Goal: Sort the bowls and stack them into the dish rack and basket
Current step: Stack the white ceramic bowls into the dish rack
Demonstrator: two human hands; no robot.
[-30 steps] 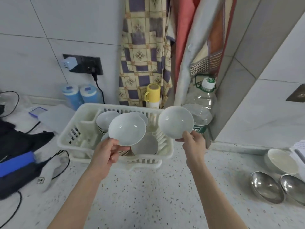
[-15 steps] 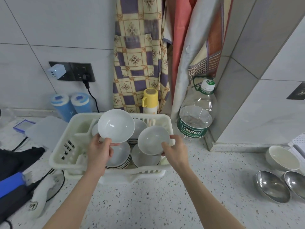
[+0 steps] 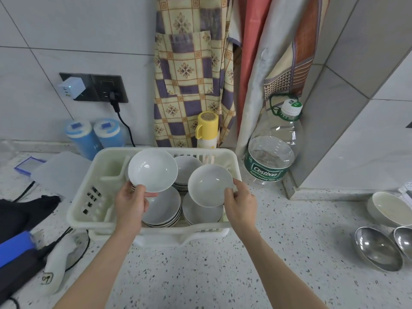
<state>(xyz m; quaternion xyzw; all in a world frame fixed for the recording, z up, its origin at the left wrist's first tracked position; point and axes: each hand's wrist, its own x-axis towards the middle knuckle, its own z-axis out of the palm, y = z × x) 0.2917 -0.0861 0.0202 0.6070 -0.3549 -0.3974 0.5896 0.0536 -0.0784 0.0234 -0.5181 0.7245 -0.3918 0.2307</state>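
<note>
**Two bowls going in, three waiting**

The left hand [image 3: 130, 202] is pinching a white bowl [image 3: 153, 170] over the rack's [image 3: 84, 210] middle; the right hand [image 3: 240, 202] is gripping a second bowl [image 3: 209, 185] above the stack [image 3: 201, 211] at the rack's front right corner; several stacks are sitting inside already; at the counter's right edge, a cream bowl [image 3: 388, 207] and two steel bowls [image 3: 376, 249] are waiting, seemingly unsorted.
</note>
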